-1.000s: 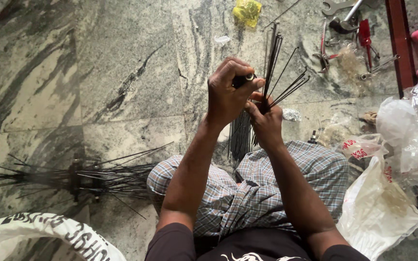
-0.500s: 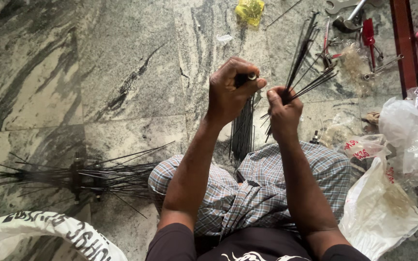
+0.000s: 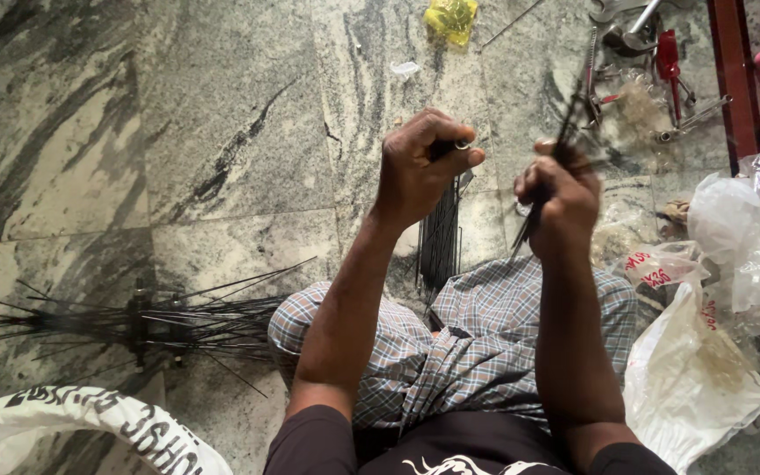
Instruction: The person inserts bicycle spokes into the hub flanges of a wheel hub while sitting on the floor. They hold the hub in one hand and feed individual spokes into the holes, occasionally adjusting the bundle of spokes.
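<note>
While both hands' grip clamps black spokes [image 3: 440, 237], tools [image 3: 653, 62] and plastic bags [image 3: 705, 369] crowd the right.

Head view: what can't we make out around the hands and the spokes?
- Right hand: motion blur smears the thin black spokes it grips; count unreadable.
- Left hand: closed fingers hide most of the small dark piece held.
- Hanging spoke bundle: lower ends hidden behind the checked cloth.
- Tools: cut off by the top edge.
</note>
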